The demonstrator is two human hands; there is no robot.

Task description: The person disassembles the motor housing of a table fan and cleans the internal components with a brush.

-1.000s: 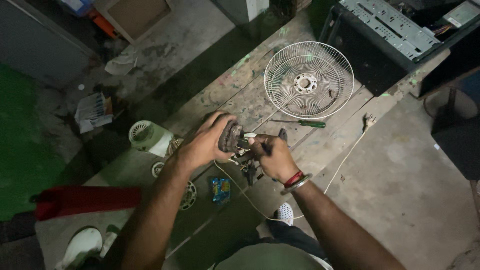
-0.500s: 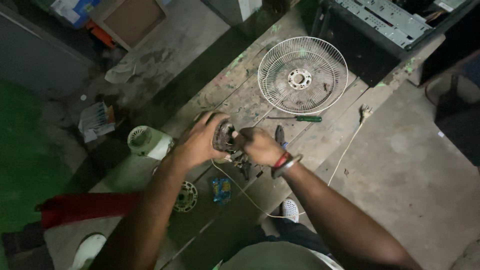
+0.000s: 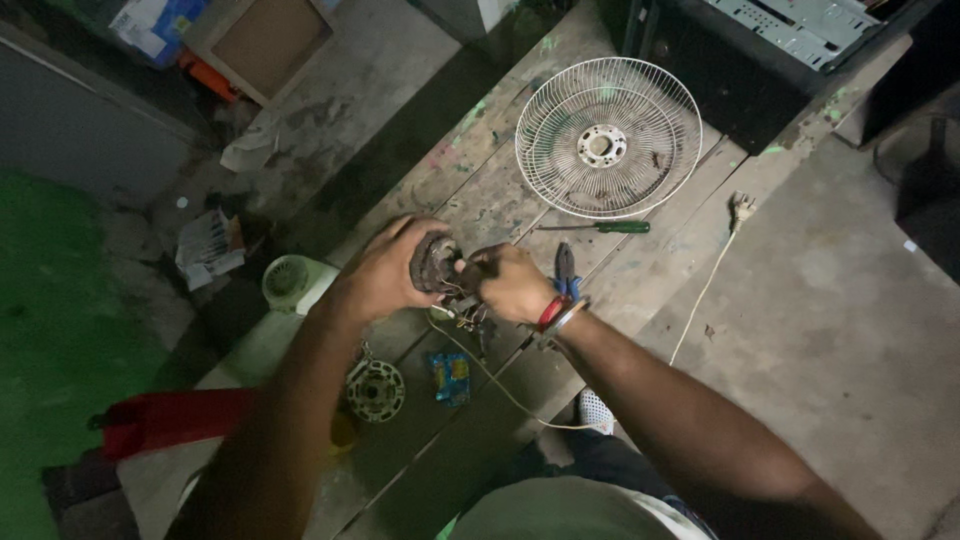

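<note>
Holding a small dark fan motor (image 3: 437, 265) above the middle of the wooden worktop (image 3: 480, 190), the person has both hands on it. The left hand (image 3: 385, 272) has its grip closed around the motor's round body from the left; the right hand (image 3: 512, 283) has its grip closed on the motor's right side, fingers curled over. The motor's axis seems to run roughly left to right between the hands, though which end faces where cannot be told. Thin wires (image 3: 462, 318) hang beneath it, and a pale cord (image 3: 500, 385) trails toward the person. Just right of the right hand lie blue-handled pliers (image 3: 566, 270); beyond them a green-handled screwdriver (image 3: 600, 227) and a white wire fan guard (image 3: 608, 137). Nearer the person sit a round metal motor part (image 3: 375, 390) and a small blue packet (image 3: 450, 377).
</note>
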